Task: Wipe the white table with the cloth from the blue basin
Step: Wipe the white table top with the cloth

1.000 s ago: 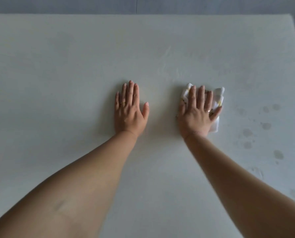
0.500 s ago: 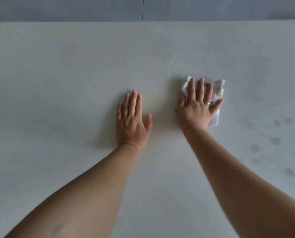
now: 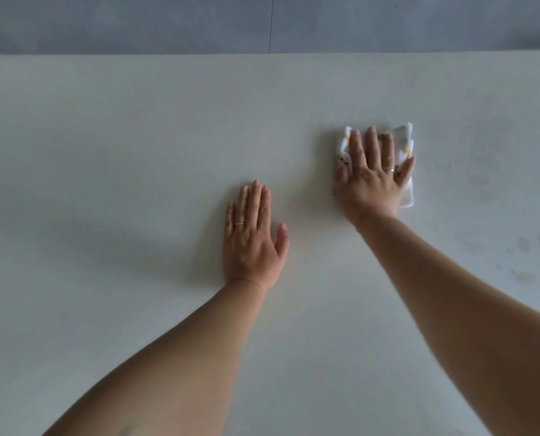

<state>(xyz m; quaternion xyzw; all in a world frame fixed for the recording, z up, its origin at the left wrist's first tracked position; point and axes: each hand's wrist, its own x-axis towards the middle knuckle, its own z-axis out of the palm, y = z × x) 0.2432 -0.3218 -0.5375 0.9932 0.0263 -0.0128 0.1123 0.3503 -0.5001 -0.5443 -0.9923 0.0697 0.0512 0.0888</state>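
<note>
The white table (image 3: 120, 146) fills nearly the whole view. My right hand (image 3: 371, 174) lies flat, fingers spread, pressing a folded white cloth (image 3: 405, 143) with yellow marks onto the table right of centre. The cloth sticks out beyond the fingertips and at the hand's right side; most of it is hidden under the palm. My left hand (image 3: 253, 237) rests flat on the bare table, nearer to me and to the left, holding nothing. The blue basin is out of view.
Several dark damp spots (image 3: 533, 242) mark the table near its right side. The table's far edge (image 3: 268, 54) runs across the top, with a grey floor (image 3: 168, 23) beyond it.
My right hand has slid the cloth away from me toward the far edge. My left hand has stayed flat on the table. The view has tilted up, showing more floor.
</note>
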